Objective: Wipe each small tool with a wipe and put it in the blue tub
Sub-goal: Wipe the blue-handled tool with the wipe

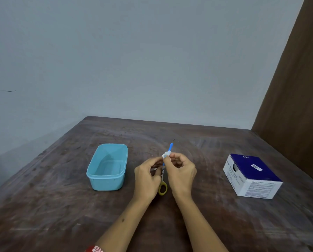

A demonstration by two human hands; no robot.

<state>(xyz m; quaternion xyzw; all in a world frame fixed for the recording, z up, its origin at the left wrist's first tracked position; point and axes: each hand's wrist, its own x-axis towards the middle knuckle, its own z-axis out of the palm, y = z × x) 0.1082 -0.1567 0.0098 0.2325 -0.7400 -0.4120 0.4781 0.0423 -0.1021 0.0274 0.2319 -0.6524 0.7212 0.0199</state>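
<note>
Both hands up over table [61,206], mid-wipe. My left hand [148,176] pinches the lower end of the blue tool [170,147] so it stays put, tip pointing away from me. My right hand [181,171] pinches the wipe [165,154] around the shaft w/ thumb + forefinger; folded small so it wraps the thin handle. Tool held above the tabletop, btw tub and box, not resting on anything.

Scissors [163,188] lie under my hands, yellow loop showing toward me; blades hidden. Prob next in line.

Blue tub [107,180] sits to my left, open, nothing in it I can see. Short reach for the drop. Wipe box [252,177] to my right, well apart.
</note>
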